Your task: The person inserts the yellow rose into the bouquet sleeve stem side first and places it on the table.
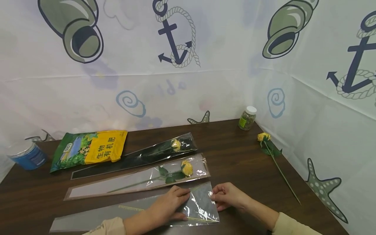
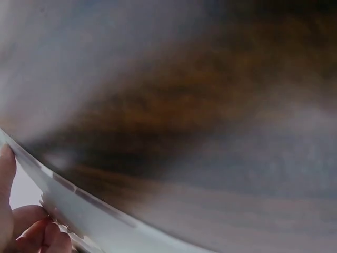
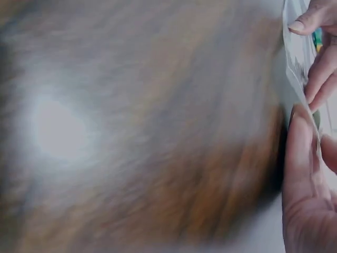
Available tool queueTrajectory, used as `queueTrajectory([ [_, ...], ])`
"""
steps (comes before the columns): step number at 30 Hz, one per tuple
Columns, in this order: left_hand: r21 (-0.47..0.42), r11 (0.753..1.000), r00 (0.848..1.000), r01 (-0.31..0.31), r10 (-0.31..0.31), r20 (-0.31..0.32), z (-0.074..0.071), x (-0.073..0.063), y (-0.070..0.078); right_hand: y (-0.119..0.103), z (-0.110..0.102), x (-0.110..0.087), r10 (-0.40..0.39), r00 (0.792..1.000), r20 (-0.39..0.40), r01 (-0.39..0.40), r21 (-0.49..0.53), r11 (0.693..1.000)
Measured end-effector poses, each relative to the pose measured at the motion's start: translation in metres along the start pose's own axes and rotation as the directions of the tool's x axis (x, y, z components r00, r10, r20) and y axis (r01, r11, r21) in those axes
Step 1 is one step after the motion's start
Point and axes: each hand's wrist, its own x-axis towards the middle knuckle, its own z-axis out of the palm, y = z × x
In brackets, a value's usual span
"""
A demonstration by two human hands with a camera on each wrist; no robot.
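Note:
A grey, clear-faced flower sleeve (image 1: 202, 204) lies along the table's front, its wide end to the right. My left hand (image 1: 170, 204) rests on top of it with the fingers spread over the film. At the wide end, my right hand (image 1: 227, 196) pinches the sleeve's edge between thumb and fingers. The right wrist view has the edge of the sleeve (image 3: 295, 74) running between the right thumb (image 3: 299, 158) and fingers. Behind it lie a white sleeve (image 1: 97, 188) holding a yellow rose (image 1: 186, 168) and a black sleeve (image 1: 126, 164) holding another yellow rose (image 1: 176, 145).
A loose yellow rose (image 1: 274, 160) lies at the right of the table (image 1: 235, 156). A white-lidded jar (image 1: 247, 119) stands at the back right corner. On the left are a yellow-green fertilizer bag (image 1: 91, 150) and a blue tub (image 1: 27, 156). Printed cloth (image 1: 117, 55) encloses the back and right.

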Motion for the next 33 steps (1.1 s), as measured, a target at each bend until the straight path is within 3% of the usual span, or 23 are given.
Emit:
queueTrajectory([
  [6, -0.012, 1.0, 1.0, 0.019, -0.019, 0.006, -0.001, 0.002, -0.002, 0.004, -0.006, -0.006, 0.067, 0.99, 0.125, -0.077, 0.076, 0.994],
  [11, -0.016, 0.999, 0.999, 0.032, -0.032, 0.016, -0.001, 0.004, -0.002, 0.003, -0.005, -0.005, 0.064, 0.987, 0.145, -0.076, 0.079, 0.994],
  [15, -0.085, 0.991, 0.995, 0.099, -0.099, 0.004, 0.0, 0.007, 0.001, 0.002, -0.002, -0.005, 0.039, 0.989, 0.143, -0.05, 0.073, 0.996],
  [20, -0.252, 0.945, 0.973, 0.21, -0.228, -0.046, 0.001, 0.014, 0.005, 0.0, 0.002, -0.004, -0.01, 0.992, 0.127, 0.008, 0.015, 1.0],
  [29, -0.371, 0.89, 0.948, 0.264, -0.311, -0.072, 0.003, 0.024, 0.009, -0.002, 0.005, -0.003, -0.044, 0.997, 0.056, 0.048, -0.056, 0.997],
  [33, -0.451, 0.837, 0.928, 0.31, -0.369, -0.046, 0.003, 0.027, 0.012, -0.001, 0.008, -0.001, -0.071, 0.997, 0.038, 0.074, -0.081, 0.994],
])
